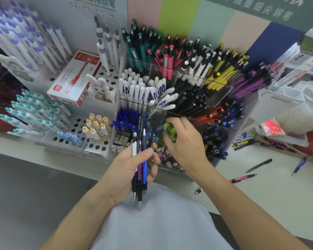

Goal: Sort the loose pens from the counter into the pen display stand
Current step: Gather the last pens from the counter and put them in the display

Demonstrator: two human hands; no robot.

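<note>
- Head view looks down on one white counter [260, 204] bearing one clear acrylic pen display stand [222, 91], its compartments packed by colour: teal, red, white, yellow, purple, black, orange, blue.
- Beside it on the left stands one white peg rack [76, 129] of teal, yellow and pale blue pens.
- One red and white box [74, 80] printed "deli" and "12" lies on that rack.
- Two bare hands work at the stand's front: the left hand [128, 170] grips a bundle of pens [140, 159], five as far as the blur allows, one barrel marked "ARM-D" or similar.
- The right hand [184, 141], fingers curled, pinches something green [171, 131] over a front compartment.
- About eight loose pens [243, 178] lie scattered on the counter to the right, among them one black, one blue, one pink and black.
</note>
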